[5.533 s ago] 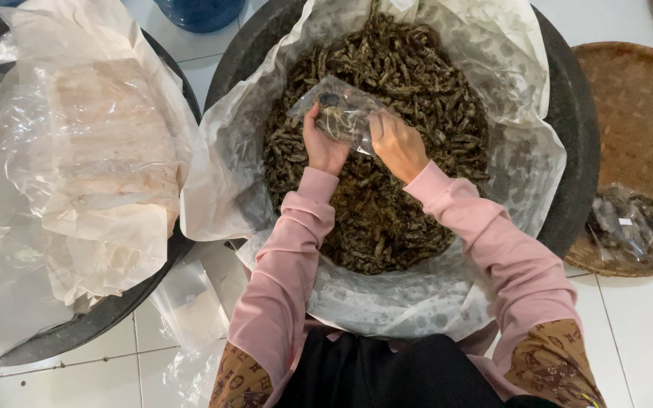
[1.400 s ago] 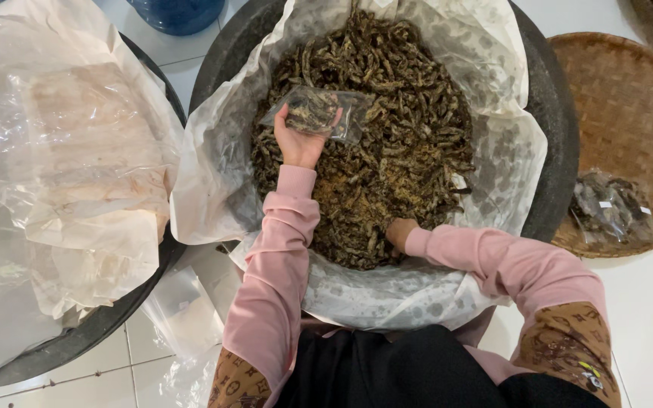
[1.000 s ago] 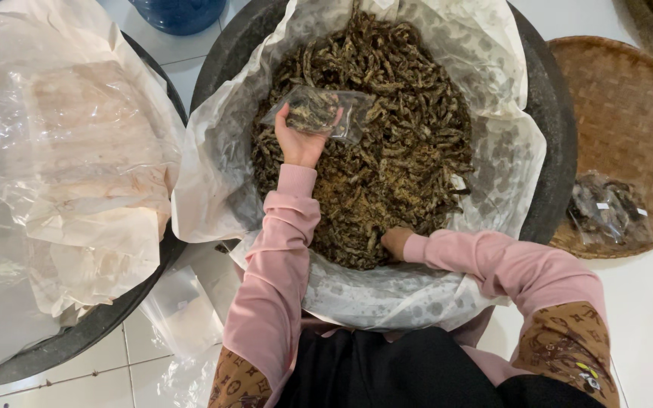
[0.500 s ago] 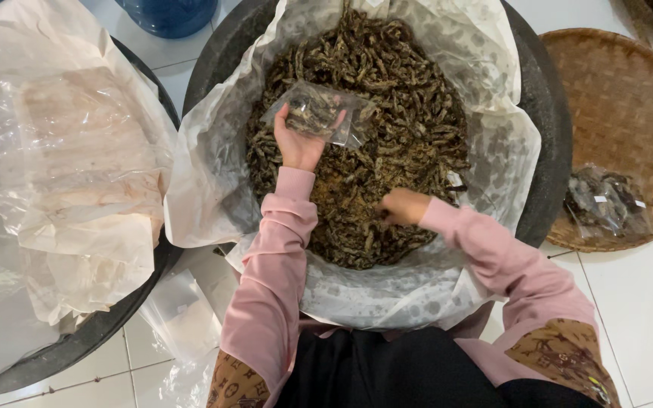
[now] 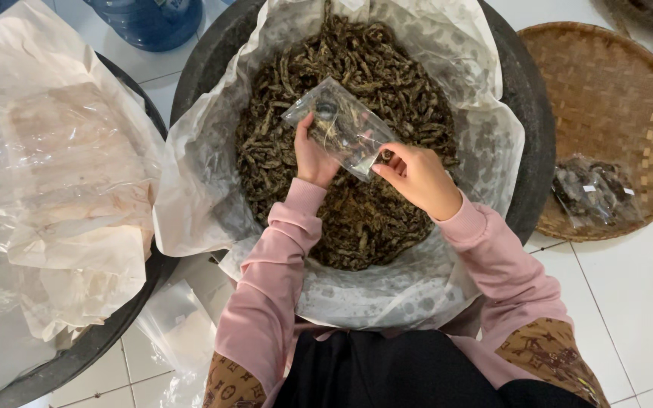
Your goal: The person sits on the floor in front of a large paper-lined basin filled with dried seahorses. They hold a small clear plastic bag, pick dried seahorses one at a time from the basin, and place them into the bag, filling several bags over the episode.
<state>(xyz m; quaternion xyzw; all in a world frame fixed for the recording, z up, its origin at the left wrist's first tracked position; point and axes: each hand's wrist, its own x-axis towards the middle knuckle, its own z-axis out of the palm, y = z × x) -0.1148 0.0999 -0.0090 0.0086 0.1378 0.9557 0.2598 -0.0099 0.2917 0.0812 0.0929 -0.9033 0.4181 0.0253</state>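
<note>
A big black basin point(image 5: 523, 98), lined with white paper and clear plastic, is heaped with dark dried strips point(image 5: 357, 211). Over the heap my left hand point(image 5: 313, 155) holds a small clear plastic bag point(image 5: 339, 125) with some dried strips inside. My right hand point(image 5: 417, 177) is at the bag's lower right edge, fingers pinched together at its opening, apparently holding a few strips. Both arms wear pink sleeves.
A second black basin point(image 5: 85, 347) at left holds crumpled clear plastic and paper point(image 5: 54, 174). A round woven tray point(image 5: 614, 98) at right carries filled clear packets point(image 5: 595, 193). A blue water jug point(image 5: 149, 19) stands at the top on the white tiled floor.
My right hand has come up out of the heap near the basin's front and now meets the bag's opening. The left hand kept the bag in about the same place.
</note>
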